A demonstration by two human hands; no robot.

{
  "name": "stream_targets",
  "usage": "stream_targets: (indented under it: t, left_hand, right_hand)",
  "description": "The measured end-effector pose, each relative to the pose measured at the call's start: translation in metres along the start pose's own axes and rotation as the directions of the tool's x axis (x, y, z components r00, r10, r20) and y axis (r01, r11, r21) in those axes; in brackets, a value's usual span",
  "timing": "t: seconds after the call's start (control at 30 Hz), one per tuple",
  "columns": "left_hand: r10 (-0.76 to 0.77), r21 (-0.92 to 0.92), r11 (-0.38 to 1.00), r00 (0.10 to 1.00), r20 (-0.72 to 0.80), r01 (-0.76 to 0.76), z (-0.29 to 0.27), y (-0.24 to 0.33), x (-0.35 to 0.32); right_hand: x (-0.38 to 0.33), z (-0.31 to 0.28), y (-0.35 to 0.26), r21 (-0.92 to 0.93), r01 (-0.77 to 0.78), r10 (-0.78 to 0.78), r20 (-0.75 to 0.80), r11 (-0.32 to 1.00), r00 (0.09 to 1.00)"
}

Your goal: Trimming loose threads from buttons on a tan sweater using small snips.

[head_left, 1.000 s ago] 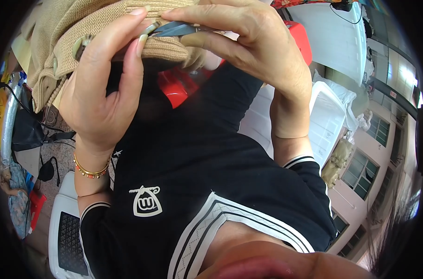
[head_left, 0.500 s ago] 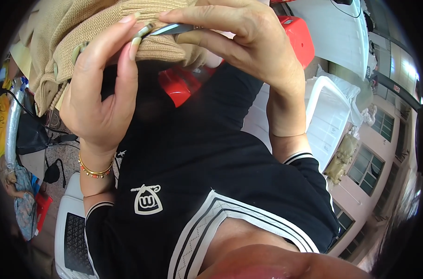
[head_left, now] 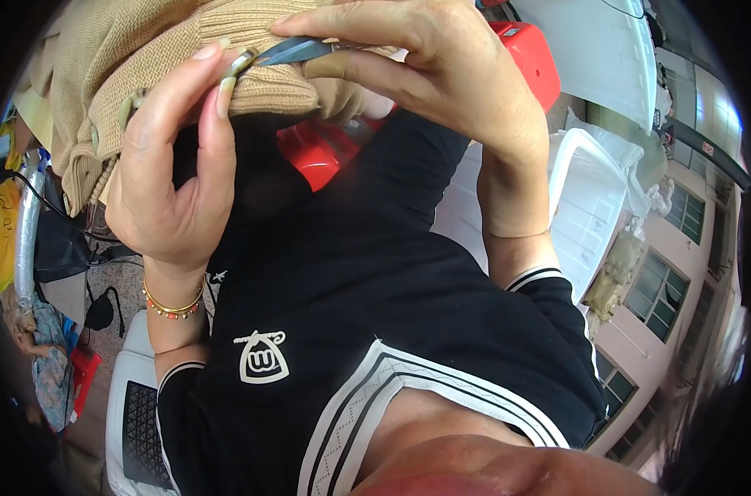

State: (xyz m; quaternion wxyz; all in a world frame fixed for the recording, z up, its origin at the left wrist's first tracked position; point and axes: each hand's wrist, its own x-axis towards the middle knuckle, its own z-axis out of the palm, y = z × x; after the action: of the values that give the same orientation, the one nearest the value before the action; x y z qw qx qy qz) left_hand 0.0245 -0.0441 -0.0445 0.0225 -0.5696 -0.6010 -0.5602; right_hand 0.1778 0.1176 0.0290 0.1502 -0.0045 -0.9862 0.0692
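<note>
A tan ribbed-knit cardigan (head_left: 156, 62) lies bunched at the top of the view, over my lap. Between thumb and index finger, my left hand (head_left: 173, 178) pinches a shiny, mottled button (head_left: 242, 63) at the ribbed edge. My right hand (head_left: 466, 78) grips a small pair of thread snips (head_left: 294, 51), whose dark pointed blades reach the button's right side. The handles are mostly hidden inside that hand. Another button (head_left: 128, 107) shows on the knit, left of my left fingers.
Red plastic (head_left: 318, 153) shows below the cardigan, and a red stool-like piece (head_left: 531, 66) stands at upper right. White plastic bins (head_left: 589, 211) are at the right. A black bag (head_left: 57, 244) and cables lie at left, near a grey-white seat (head_left: 132, 355).
The snips have turned so that more of the blades' flat side shows, and their tips have moved slightly left. My left hand and the button have also shifted slightly left.
</note>
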Motion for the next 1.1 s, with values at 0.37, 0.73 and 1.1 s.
stream_targets:
  t: [0.37,0.73,1.1]
  left_hand:
    - [0.004,-0.012,1.0,1.0,-0.014,-0.004,0.001,-0.004,-0.003]
    - [0.094,-0.017,0.996,0.994,0.056,-0.093,-0.016,0.008,0.001]
    - [-0.393,0.007,0.919,0.91,0.131,0.395,-0.069,-0.009,0.006]
  right_hand:
    - [0.006,0.0,-0.004,0.107,-0.027,0.023,0.037,0.994,0.999]
    - [-0.011,0.007,-0.005,0.491,-0.273,0.301,0.022,0.827,0.953]
    - [-0.013,0.071,-0.035,0.816,0.038,0.342,-0.284,0.576,0.896]
